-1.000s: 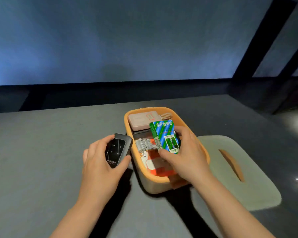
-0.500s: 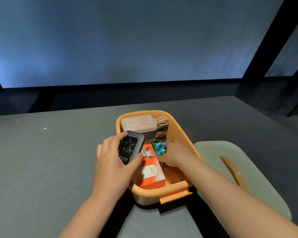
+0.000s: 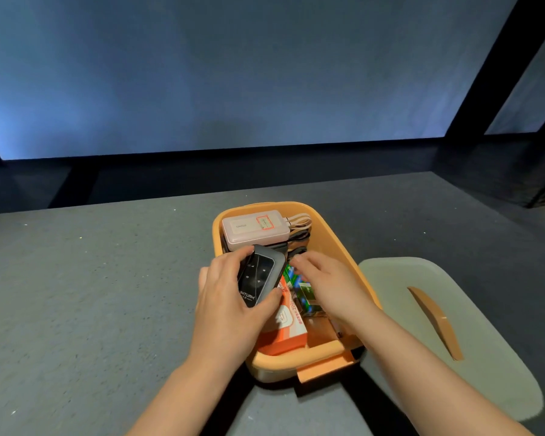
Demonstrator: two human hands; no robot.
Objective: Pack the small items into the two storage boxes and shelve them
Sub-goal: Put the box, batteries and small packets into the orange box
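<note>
From the head camera, the orange box sits just right of the frame's centre on the grey table, lid off. Your left hand has its fingers and thumb wrapped around the black gadget, holding it tilted over the box's left rim, above the orange carton that lies along the near left of the box. Your right hand reaches into the middle of the box with its fingers stretched out and relaxed over the green packet; the fingertips are blurred, so whether they touch the packet is hard to say. At the far end of the box lie a pale pink charger and some coiled cables. The pale green lid with its orange handle strip rests on the table in the lower right of the frame, just beside the box.

You look to be in the middle of filling this box, with the gadget the piece in hand. The next move calls for lowering it flat into what room remains between charger and carton, with your right hand drawn clear. Only one box shows here.
</note>
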